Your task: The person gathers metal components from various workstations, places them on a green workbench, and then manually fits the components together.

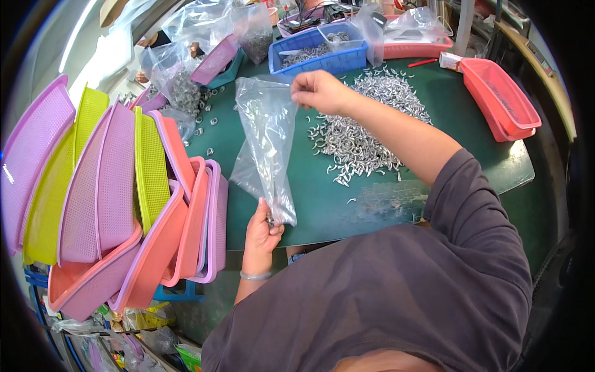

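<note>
A transparent plastic bag (265, 133) hangs stretched between my two hands above the green table. At its upper right corner, my right hand (319, 92) pinches the plastic with the fingers pressed together. My left hand (261, 230) is closed around the bag's lower end, near the table's front edge. A few small metal pieces (271, 218) show at the fingers of that hand; I cannot tell whether they lie inside the bag. Right of the bag, under my right forearm, spreads a large pile of small curved silvery metal parts (372, 124).
Pink, purple and yellow-green plastic baskets (118, 180) stand stacked on the left. A blue bin (316, 59) of metal parts sits at the back. Red trays (499, 99) lie at the right edge. Filled plastic bags (180, 84) and loose round pieces (209, 150) are at back left.
</note>
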Action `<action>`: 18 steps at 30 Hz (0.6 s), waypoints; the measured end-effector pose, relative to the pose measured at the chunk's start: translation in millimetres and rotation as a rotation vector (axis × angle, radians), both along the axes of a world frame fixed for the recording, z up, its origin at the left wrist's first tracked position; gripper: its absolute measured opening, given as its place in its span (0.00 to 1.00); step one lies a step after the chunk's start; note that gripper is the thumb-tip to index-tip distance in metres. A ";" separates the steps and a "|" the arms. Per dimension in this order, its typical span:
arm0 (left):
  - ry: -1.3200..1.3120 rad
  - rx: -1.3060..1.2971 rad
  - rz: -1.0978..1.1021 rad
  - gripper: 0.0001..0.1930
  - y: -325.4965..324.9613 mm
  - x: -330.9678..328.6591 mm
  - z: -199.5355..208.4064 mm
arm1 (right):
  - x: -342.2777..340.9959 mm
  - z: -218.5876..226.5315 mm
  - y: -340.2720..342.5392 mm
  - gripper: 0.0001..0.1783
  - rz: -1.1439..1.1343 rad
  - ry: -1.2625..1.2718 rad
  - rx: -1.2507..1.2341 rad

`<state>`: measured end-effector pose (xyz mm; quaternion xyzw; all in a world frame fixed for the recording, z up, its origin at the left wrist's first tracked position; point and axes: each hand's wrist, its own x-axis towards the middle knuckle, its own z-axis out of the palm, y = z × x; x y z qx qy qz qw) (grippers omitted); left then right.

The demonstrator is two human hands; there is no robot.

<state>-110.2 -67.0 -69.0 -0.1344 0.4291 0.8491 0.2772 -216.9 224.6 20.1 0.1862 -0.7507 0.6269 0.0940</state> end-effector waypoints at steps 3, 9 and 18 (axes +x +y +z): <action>-0.076 -0.080 0.068 0.20 -15.3 16.7 12.2 | 18.9 27.4 -1.9 0.03 -0.161 0.461 0.229; 0.343 0.193 -0.072 0.12 18.4 13.4 143.6 | 52.3 21.9 -30.7 0.06 -0.120 0.725 0.537; 0.389 -0.299 -0.058 0.07 83.7 -96.7 175.8 | 87.6 25.5 -57.7 0.06 -0.111 0.834 0.627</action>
